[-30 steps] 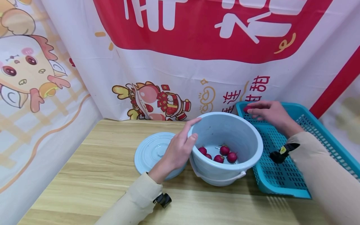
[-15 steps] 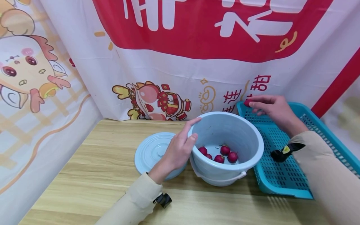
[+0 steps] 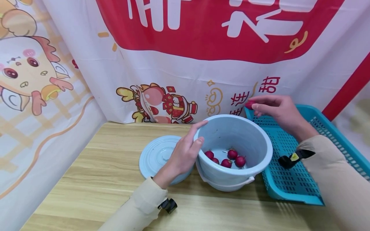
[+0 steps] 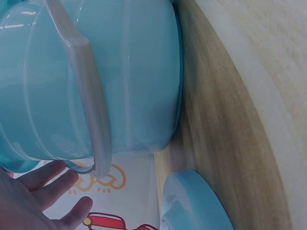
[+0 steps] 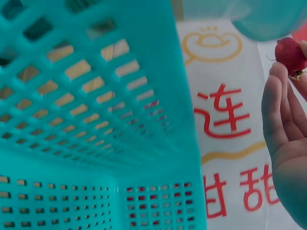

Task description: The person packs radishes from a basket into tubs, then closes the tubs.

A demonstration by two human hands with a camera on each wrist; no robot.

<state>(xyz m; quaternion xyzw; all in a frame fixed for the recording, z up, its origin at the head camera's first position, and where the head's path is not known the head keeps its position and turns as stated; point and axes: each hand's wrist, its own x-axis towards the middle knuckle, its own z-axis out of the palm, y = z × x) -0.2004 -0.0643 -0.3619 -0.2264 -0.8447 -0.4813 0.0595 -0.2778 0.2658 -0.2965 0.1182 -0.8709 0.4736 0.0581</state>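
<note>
A light blue bucket (image 3: 228,179) with a white handle stands upright on the table, with several red radishes (image 3: 232,154) on its bottom. My left hand (image 3: 185,152) holds its left rim, thumb at the edge and fingers along the outside; the left wrist view shows some of those fingers against the wall. Behind the bucket's right rim, my right hand (image 3: 278,112) pinches one radish (image 5: 289,53) between thumb and fingertips, above the corner of a teal plastic basket (image 3: 292,195). In the right wrist view, a root tail and stem stub show on that radish.
A light blue round lid (image 3: 157,154) lies left of the bucket, partly hidden by my left forearm. The basket stands close against the bucket's right side. A printed cloth (image 3: 162,70) hangs behind the wooden table (image 3: 95,179).
My right hand has lifted the radish up out of the basket's far left corner and shifted it slightly left. The left hand and bucket stay in place.
</note>
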